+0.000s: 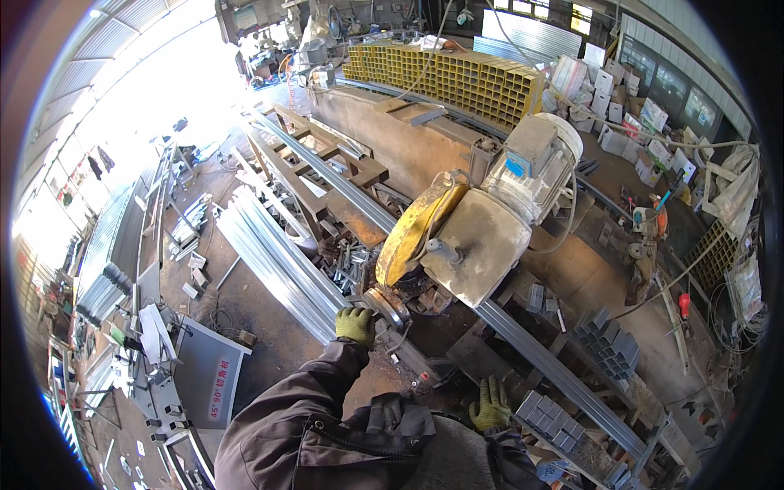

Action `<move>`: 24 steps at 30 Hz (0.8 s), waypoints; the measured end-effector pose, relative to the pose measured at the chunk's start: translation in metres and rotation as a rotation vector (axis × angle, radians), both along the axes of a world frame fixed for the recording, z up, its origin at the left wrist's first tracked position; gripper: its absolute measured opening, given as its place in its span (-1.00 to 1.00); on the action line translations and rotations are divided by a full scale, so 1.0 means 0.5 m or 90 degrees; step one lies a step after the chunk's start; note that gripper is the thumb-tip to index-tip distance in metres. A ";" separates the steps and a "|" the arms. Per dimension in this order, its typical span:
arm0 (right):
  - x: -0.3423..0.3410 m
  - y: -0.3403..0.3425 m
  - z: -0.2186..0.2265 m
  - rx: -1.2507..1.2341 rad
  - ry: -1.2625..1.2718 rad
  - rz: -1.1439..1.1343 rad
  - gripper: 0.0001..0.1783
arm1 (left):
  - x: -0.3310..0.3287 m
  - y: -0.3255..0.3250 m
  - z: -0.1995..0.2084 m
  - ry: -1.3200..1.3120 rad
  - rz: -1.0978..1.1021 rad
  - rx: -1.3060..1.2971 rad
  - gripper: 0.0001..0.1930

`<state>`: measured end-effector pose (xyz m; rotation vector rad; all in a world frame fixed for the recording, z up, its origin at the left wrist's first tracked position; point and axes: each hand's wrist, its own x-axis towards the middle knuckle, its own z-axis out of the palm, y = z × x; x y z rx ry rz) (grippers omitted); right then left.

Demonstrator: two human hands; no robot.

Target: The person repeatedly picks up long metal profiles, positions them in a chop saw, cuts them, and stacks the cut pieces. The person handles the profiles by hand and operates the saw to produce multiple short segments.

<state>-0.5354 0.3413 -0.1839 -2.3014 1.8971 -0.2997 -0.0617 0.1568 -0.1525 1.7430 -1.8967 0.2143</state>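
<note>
My left hand (355,325), in a yellow-green glove, is closed at the rim of a round metal handwheel (387,306) on the front of a cut-off saw. Gloved the same way, my right hand (490,405) is open, fingers stretched out, beside a stack of short square metal tubes (549,420). The saw has a yellow blade guard (415,230) and a dusty motor (535,159). Long metal tubes (563,371) run beneath the saw and come out on both sides. The guard hides where the blade meets them.
Left of the saw, a bundle of long shiny tubes (273,253) lies at floor level. A grey machine panel (200,371) stands farther left. More cut tubes (608,343) are piled at right. Yellow square tubes (441,77) are stacked at the back. A cable (563,220) hangs by the motor.
</note>
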 end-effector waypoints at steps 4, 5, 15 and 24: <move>0.000 0.000 0.001 -0.037 -0.020 0.013 -0.09 | 0.002 0.000 -0.003 -0.003 0.004 0.006 -0.78; -0.001 0.000 0.001 -0.038 -0.023 0.014 -0.09 | 0.002 0.001 -0.004 -0.005 0.005 0.006 -0.78; -0.005 -0.001 -0.006 0.008 -0.013 0.006 -0.07 | 0.005 -0.001 -0.011 0.007 0.004 0.005 -0.74; -0.008 -0.001 -0.009 -0.004 -0.012 0.009 -0.05 | 0.003 -0.001 -0.007 0.007 0.005 0.008 -0.75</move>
